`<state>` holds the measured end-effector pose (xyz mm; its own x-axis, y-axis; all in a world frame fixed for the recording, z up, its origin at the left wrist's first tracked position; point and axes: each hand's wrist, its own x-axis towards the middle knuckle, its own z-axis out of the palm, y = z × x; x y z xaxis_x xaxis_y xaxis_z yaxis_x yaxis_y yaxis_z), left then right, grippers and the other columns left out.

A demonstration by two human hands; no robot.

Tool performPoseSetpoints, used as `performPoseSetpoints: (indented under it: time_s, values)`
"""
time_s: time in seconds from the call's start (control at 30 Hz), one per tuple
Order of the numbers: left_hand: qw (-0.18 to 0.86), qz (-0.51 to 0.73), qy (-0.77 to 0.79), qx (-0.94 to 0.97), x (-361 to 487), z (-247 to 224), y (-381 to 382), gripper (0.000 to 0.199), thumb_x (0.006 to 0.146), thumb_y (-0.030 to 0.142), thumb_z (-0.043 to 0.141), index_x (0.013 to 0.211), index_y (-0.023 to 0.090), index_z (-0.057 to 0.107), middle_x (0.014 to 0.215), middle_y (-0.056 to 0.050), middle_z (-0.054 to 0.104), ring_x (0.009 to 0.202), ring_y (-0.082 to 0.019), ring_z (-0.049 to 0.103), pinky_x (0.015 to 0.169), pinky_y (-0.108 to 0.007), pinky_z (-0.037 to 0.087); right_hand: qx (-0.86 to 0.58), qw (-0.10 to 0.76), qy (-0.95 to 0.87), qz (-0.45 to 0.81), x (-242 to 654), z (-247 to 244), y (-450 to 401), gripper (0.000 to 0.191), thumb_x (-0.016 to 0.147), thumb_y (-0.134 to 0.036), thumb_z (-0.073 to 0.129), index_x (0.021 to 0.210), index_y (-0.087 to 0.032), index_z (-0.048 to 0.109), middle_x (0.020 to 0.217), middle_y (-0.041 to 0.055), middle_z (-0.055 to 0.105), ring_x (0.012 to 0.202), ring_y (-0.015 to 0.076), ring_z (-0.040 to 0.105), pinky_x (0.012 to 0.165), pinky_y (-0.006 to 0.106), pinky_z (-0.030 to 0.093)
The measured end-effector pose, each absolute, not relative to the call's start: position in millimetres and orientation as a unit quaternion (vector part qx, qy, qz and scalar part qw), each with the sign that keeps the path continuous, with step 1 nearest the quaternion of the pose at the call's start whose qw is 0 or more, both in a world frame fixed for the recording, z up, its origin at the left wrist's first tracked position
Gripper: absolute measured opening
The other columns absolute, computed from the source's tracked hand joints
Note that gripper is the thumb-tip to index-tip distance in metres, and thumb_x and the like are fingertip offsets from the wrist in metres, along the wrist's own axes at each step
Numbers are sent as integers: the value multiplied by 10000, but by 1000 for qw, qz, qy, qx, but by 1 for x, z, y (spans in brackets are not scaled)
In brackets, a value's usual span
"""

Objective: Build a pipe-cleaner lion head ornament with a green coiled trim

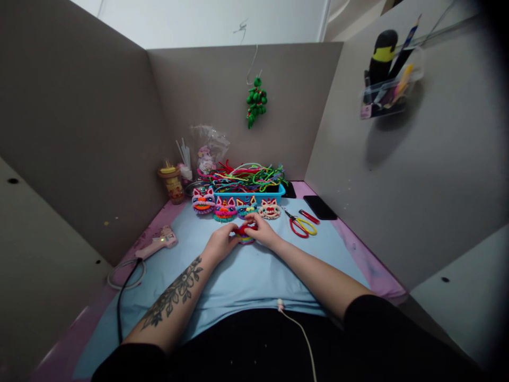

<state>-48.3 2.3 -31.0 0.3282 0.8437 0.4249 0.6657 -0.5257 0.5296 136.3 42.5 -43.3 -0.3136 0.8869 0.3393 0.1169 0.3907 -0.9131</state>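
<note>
Both my hands meet over a small red craft piece (pixel 246 236) with yellow, blue and purple bands along its lower part. My left hand (pixel 222 241) pinches its left side, fingers closed. My right hand (pixel 260 231) grips it from the right, its fingers bent over the top and covering much of the red part. Just beyond stand several finished-looking lion-head pieces of fuzzy stems: a pink and orange one (pixel 203 202), a pink one (pixel 225 210), a teal one (pixel 247 207) and a cream one (pixel 269 209).
Behind them is a blue tray (pixel 254 198) heaped with colourful fuzzy stems (pixel 248 175). Red-and-yellow-handled pliers (pixel 302 225), a red cutter (pixel 309 216) and a black phone (pixel 320 207) lie right. A pink glue gun (pixel 157 244) with its cable lies left, near a lidded cup (pixel 173 185).
</note>
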Motion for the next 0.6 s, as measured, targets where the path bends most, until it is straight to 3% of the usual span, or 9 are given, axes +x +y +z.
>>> performPoseSetpoints:
  time_s: [0.47, 0.6]
  values:
    - [123, 327, 472, 809, -48, -29, 1, 242, 774, 237, 580, 1014, 208, 563, 983, -33, 655, 885, -182, 616, 752, -293, 501, -362, 461, -691, 422, 135, -42, 41, 358, 690, -215, 610, 1018, -215, 466, 930, 17, 612, 935, 171, 582, 781, 320, 475]
    - [81, 312, 487, 811, -47, -25, -2, 282, 766, 254, 602, 1038, 192, 560, 1005, -53, 655, 922, -216, 609, 798, -340, 488, -347, 467, -685, 438, 140, -40, 45, 389, 705, -286, 633, 1052, -215, 472, 1022, 50, 618, 1020, 195, 570, 832, 351, 461]
